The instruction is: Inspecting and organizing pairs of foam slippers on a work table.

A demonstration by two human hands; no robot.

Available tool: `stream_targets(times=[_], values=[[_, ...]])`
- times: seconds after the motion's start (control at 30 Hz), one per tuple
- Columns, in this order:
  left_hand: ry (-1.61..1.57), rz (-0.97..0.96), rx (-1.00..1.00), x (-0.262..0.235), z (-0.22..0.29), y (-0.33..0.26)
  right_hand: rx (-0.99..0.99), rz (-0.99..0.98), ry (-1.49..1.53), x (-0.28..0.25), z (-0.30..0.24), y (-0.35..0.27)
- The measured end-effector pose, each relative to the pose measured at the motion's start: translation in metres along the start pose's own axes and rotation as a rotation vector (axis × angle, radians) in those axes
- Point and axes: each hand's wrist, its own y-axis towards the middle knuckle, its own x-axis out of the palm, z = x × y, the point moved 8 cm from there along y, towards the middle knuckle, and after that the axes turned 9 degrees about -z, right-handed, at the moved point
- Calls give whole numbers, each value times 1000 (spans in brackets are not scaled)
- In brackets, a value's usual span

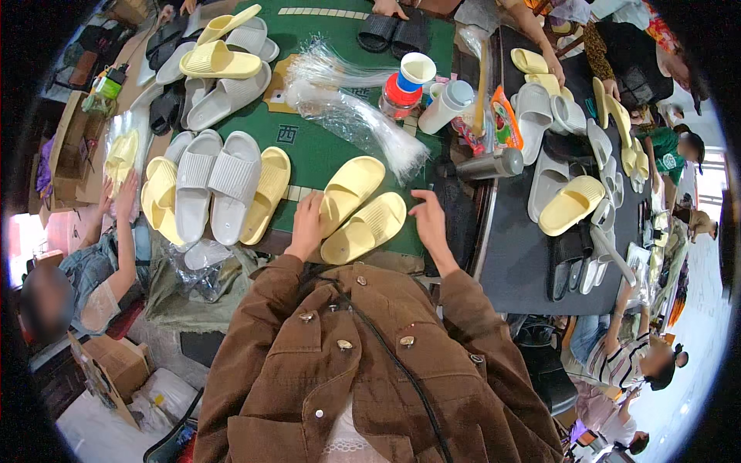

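A pair of pale yellow slippers lies on the green mat in front of me. My left hand (308,223) is at the left edge of the farther yellow slipper (353,193), its fingers bent against the side; part of the grip is hidden. The nearer yellow slipper (365,230) lies tilted beside it, toe to the upper right. Just right of the pair, my right hand (431,222) is apart from both, fingers partly spread and holding nothing. Grey slippers (234,179) and a yellow slipper (266,194) are piled to the left of my left hand.
Clear plastic bags (347,108) are heaped on the green mat (309,150). A red-lidded jar (400,96), white bottle (446,106) and grey flask (491,163) stand beyond my right hand. More slippers cover the dark table (509,255) at right. Co-workers' hands (123,197) handle a bagged slipper at left.
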Motion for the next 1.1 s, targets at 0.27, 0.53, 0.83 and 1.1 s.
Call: stream_targets(times=[0.27, 0.53, 0.83, 1.1], values=[[179, -216, 382, 14, 71, -10, 48, 202, 532, -57, -9, -47], [276, -106, 297, 42, 58, 21, 124, 304, 599, -106, -55, -72], [96, -135, 13, 52, 38, 20, 15, 322, 359, -130, -125, -70], [-356, -290, -43, 49, 57, -8, -418, 91, 742, -71, -170, -52]])
